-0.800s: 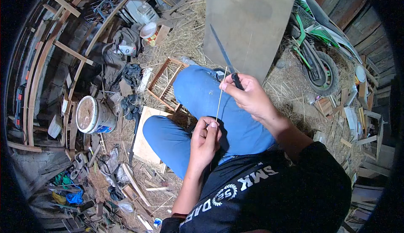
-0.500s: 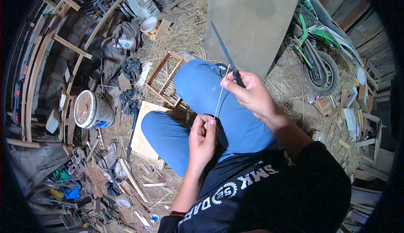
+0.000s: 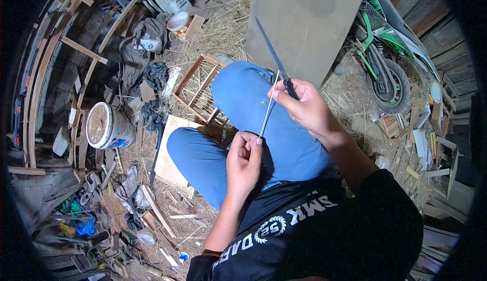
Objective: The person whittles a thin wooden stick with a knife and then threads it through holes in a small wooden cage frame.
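Over our blue-trousered knees, our left hand (image 3: 244, 160) pinches the lower end of 1 thin bamboo sliver (image 3: 268, 107) while our right hand (image 3: 303, 107) grips a dark-bladed knife (image 3: 273, 52) against its upper end.

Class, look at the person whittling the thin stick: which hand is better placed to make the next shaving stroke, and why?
Probably the right hand: it grips the knife, whose blade lies against the thin stick. The left hand only pinches the stick's lower end, steadying it.

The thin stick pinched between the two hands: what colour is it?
Pale straw-yellow; the thin stick shows best in the head view, against the blue trousers.
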Demonstrator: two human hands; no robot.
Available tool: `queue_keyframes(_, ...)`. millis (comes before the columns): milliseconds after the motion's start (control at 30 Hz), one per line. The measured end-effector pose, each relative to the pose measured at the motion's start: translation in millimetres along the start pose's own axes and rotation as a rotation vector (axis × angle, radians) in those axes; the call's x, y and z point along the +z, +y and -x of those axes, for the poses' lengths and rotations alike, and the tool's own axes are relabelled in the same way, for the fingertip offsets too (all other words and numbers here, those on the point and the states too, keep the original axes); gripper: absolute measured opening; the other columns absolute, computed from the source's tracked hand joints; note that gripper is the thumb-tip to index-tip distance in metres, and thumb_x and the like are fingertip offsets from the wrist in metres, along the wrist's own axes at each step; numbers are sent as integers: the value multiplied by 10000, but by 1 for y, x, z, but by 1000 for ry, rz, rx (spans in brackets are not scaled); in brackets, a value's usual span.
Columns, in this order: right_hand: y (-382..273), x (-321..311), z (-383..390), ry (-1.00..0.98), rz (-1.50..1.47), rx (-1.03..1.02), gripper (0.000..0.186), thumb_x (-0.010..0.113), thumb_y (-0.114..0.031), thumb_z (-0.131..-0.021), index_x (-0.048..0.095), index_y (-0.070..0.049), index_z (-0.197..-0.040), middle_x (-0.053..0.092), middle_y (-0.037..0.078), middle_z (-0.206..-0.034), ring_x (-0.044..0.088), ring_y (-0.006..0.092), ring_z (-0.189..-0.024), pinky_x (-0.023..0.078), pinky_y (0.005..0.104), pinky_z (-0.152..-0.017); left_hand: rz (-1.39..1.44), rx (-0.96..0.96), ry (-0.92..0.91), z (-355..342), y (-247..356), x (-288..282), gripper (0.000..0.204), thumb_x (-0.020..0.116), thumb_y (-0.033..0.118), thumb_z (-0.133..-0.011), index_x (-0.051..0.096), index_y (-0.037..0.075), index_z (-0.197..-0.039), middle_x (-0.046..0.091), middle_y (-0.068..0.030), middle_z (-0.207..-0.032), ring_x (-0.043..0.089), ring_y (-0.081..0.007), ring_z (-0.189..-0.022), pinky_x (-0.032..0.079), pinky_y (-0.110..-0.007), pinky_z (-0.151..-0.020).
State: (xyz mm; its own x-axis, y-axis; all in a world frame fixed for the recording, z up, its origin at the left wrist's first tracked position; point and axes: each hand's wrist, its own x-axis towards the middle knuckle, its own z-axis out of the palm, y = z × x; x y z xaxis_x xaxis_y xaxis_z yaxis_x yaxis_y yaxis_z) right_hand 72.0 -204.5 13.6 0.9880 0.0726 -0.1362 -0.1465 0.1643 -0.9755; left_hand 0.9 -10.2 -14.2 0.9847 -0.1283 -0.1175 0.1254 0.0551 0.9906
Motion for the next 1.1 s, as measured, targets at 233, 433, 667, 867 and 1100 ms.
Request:
queue_keyframes(233,9,-9,-6,-22,98,-160,136,662,-129,-997,673,6,-981,706,64,-985,647,132,-988,490,303,-930,14,-40,7,-2,2,5,82,562,48,-1053,525,48,-979,469,65,-787,408,-11,-698,321,-197,-600)
queue_keyframes(433,-4,-21,9,32,723,-275,267,688,-266,-962,651,-10,-898,663,189,-789,688,321,-763,527,399,-698,23,-36,37,-9,-1,6,85,550,55,-1058,523,56,-977,444,71,-772,393,-13,-691,308,-201,-597)
queue_keyframes(667,0,-39,16,-120,1114,-406,255,755,-257,-896,622,-45,-852,541,163,-662,575,368,-590,436,440,-539,65,-86,52,-20,2,19,115,566,59,-1050,527,40,-943,446,63,-767,394,-14,-692,311,-214,-597)
queue_keyframes(867,-1,-38,15,-105,1163,-419,336,757,-341,-889,589,-62,-805,551,147,-626,596,366,-575,442,442,-519,46,-37,55,-24,1,22,121,564,57,-1049,531,31,-935,434,70,-744,381,-7,-677,296,-217,-577)
queue_keyframes(1100,-2,-36,15,-113,1224,-329,377,737,-362,-905,559,-57,-773,534,143,-627,577,340,-557,433,417,-525,2,-17,15,-24,-3,17,131,567,66,-1049,532,32,-927,424,78,-733,354,-7,-654,283,-216,-564)
